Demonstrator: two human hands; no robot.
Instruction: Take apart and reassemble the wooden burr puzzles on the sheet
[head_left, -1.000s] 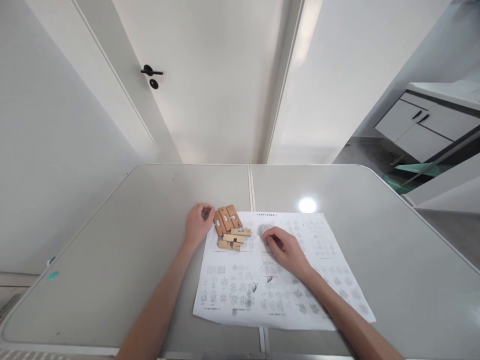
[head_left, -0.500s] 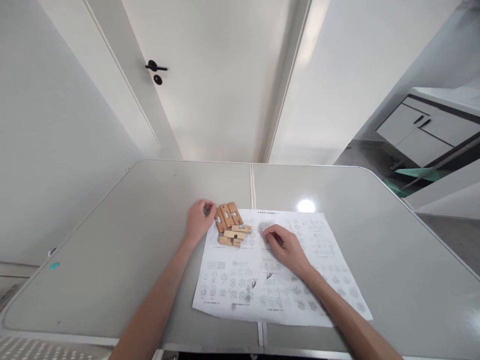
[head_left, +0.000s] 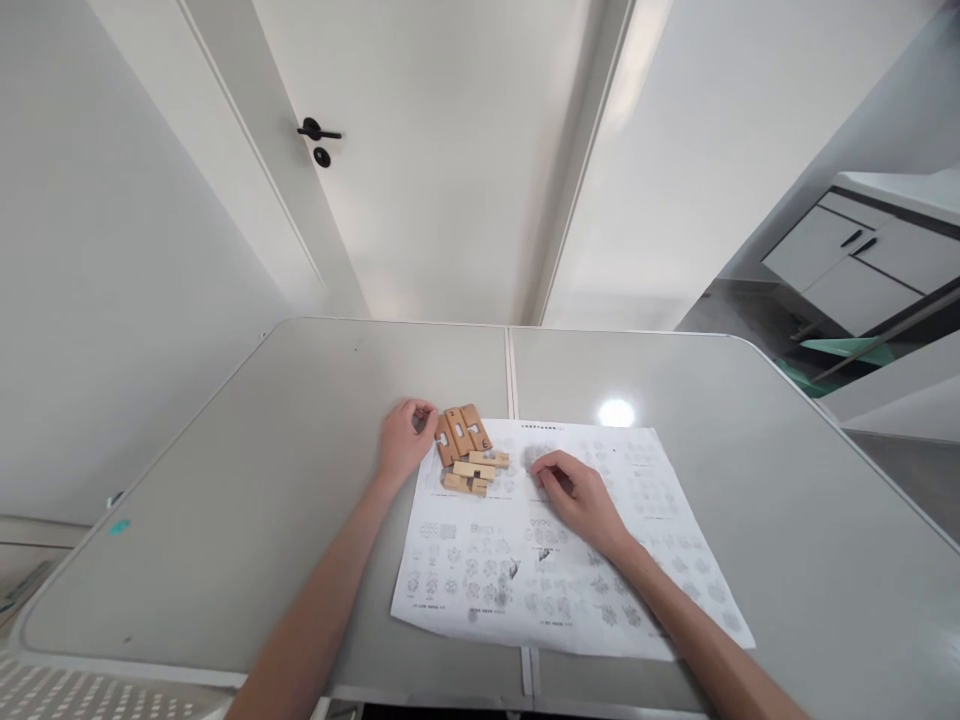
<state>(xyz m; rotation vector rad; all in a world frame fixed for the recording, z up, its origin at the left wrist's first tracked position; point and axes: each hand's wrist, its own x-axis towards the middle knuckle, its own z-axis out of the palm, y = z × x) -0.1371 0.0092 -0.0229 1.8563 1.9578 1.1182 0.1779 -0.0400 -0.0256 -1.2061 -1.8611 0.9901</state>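
Note:
Several notched wooden puzzle pieces [head_left: 466, 449] lie in a small heap on the top left corner of a printed instruction sheet [head_left: 555, 545]. My left hand [head_left: 403, 441] rests on the grey table just left of the heap, fingers curled in, fingertips close to the nearest piece. My right hand [head_left: 576, 495] lies on the sheet to the right of the heap, fingers bent and pressed on the paper. Neither hand visibly holds a piece.
The grey folding table [head_left: 225, 500] has a centre seam [head_left: 511, 375] and rounded edges. A white door with a black handle [head_left: 318, 131] stands behind it. Grey cabinets [head_left: 862, 255] are at the far right.
Only the camera view has shifted slightly; both hands and the wooden pieces stay where they were.

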